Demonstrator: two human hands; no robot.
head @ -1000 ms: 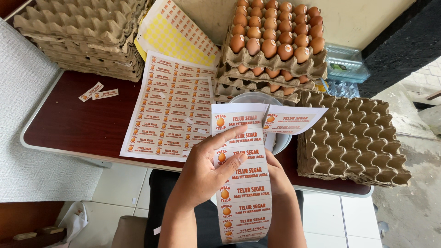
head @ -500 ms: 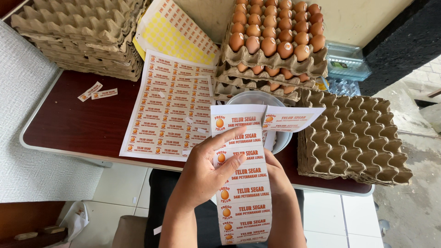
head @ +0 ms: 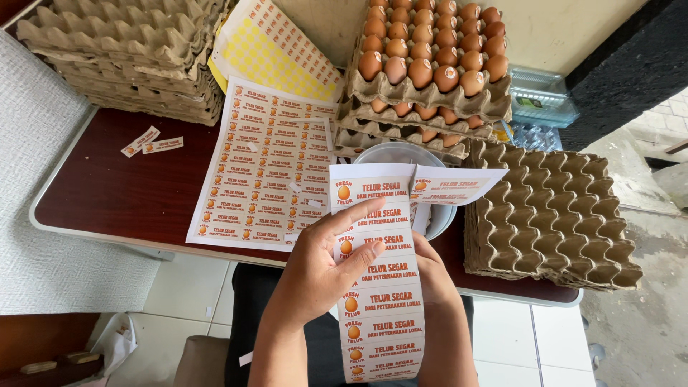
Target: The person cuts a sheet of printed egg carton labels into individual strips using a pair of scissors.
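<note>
Both hands up close, over my lap: my left hand point(head: 319, 269) pinches a long strip of labels point(head: 376, 287) — thumb across the front, fingers curled behind — while my right hand point(head: 433, 276) sits mostly hidden behind the strip, supporting it from the back; whether it grips there I cannot tell. The strip hangs down between my wrists, its top end level with the table edge point(head: 107, 233), and a loose piece point(head: 455, 186) folds off to the right at the top. Risk as I judge it: the paper is thin, so an uneven pull could tear it crooked or crease the stickers. The metal bowl point(head: 390, 154) sits just behind the strip; a snagged corner might tip into it. Beyond, a full label sheet point(head: 269, 172) lies flat on the dark table, empty egg trays point(head: 555, 215) to the right, stacked trays of brown eggs point(head: 426, 61) farther back — an elbow bump there would be costly.
</note>
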